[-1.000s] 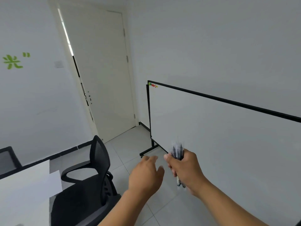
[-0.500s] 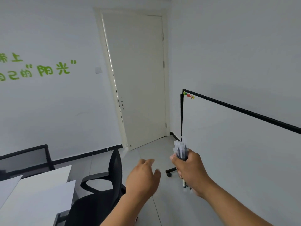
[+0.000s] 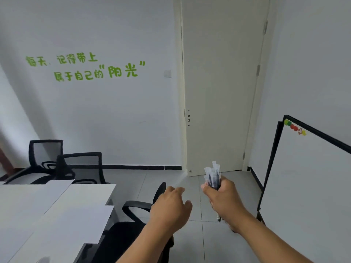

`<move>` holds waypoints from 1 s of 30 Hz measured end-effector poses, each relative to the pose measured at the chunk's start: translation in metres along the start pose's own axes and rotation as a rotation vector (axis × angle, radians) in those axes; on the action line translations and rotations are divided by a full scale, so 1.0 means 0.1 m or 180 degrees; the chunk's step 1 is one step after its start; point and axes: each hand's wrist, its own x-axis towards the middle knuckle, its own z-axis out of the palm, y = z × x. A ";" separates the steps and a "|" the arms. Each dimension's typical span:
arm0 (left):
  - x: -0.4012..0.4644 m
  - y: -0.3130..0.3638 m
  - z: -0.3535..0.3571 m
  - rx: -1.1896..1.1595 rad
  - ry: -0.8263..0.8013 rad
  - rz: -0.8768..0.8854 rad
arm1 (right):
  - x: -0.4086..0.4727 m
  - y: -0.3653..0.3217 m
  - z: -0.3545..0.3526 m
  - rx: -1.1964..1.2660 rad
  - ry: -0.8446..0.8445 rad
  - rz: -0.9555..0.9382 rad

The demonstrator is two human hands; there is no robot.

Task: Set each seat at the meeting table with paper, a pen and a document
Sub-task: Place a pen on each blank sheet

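My right hand [image 3: 225, 200] grips a bundle of several black pens with clear caps [image 3: 213, 176], held upright in front of me above the floor. My left hand [image 3: 171, 207] hovers beside it with relaxed fingers and holds nothing. At the lower left is the white meeting table [image 3: 95, 190]. White paper sheets lie on it, one near the front edge [image 3: 76, 224] and one farther back [image 3: 57, 188].
A black office chair [image 3: 140, 209] stands at the table's near corner, just under my left hand. Two more black mesh chairs [image 3: 81, 166] sit behind the table by the wall. A wheeled whiteboard [image 3: 303, 177] stands at right. A white door [image 3: 222, 88] is straight ahead.
The view has swung left: the door and whiteboard slid right, and the table, papers and back chairs came into sight. Both hands kept their pose, pens still held.
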 end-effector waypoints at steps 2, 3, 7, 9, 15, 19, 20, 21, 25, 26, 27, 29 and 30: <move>0.43 -0.12 0.06 0.0021 -0.0074 -0.0111 | 0.44 0.08 0.13 -0.0138 -0.0086 -0.0019; 0.55 -0.15 0.04 0.0074 -0.0086 -0.0162 | 0.56 0.08 0.16 -0.0191 -0.0102 -0.0010; 1.34 -0.27 0.03 0.0319 -0.0124 -0.0280 | 1.41 0.07 0.28 -0.0318 -0.0226 -0.0038; 1.59 -0.32 0.00 0.0527 -0.0128 -0.0290 | 1.71 0.02 0.34 -0.0330 -0.0293 -0.0072; 2.24 -0.60 -0.16 0.1184 -0.0098 -0.0547 | 2.54 -0.08 0.74 -0.0294 -0.0640 -0.0202; 2.62 -0.93 -0.12 0.1035 -0.0166 -0.1058 | 3.12 0.05 1.19 -0.0265 -0.1199 -0.0143; 2.65 -0.98 -0.10 0.1014 -0.0171 -0.1139 | 3.20 0.07 1.27 -0.0263 -0.1287 -0.0121; 2.72 -1.05 -0.08 0.1015 -0.0157 -0.1263 | 3.33 0.11 1.38 -0.0199 -0.1425 -0.0117; 2.94 -1.30 -0.04 0.0928 -0.0115 -0.1931 | 3.87 0.26 1.85 -0.0131 -0.2226 -0.0068; 2.97 -1.34 -0.02 0.0897 -0.0088 -0.2063 | 3.95 0.27 1.93 -0.0123 -0.2406 -0.0055; 3.00 -1.36 -0.02 0.0845 -0.0068 -0.2231 | 4.06 0.28 2.01 -0.0113 -0.2599 -0.0081; 3.07 -1.34 -0.01 0.0716 -0.0027 -0.2461 | 4.27 0.29 2.14 -0.0104 -0.2861 -0.0043; 3.07 -1.37 0.00 0.0644 0.0011 -0.2677 | 4.37 0.28 2.29 -0.0130 -0.3093 -0.0043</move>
